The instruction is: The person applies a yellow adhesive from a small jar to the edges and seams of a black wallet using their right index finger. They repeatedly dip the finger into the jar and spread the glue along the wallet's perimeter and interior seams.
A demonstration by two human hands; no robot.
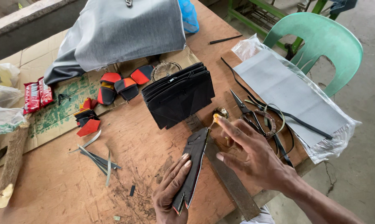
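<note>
The left hand is closed around the lower end of a flat black piece, fingers wrapped over its face, holding it on edge just above the wooden table; the right hand is spread, holding nothing that I can make out, its forefinger stretched out so that the yellow-smeared tip touches the top corner of the piece; a small open glue tin sits just beyond that fingertip. As I judge it, the glue could smear past the edge onto the face of the piece, since the finger is broad and the edge thin; the piece could also flex or slip, gripped only at one end; the scissors lie close beside the right hand and could be knocked by it. The piece is long and narrow, dark and stiff-looking, with a thin red line along one edge and a notched lower end; it stands near the table's front, beside a long metal ruler, in front of a stack of black zipped pouches.
</note>
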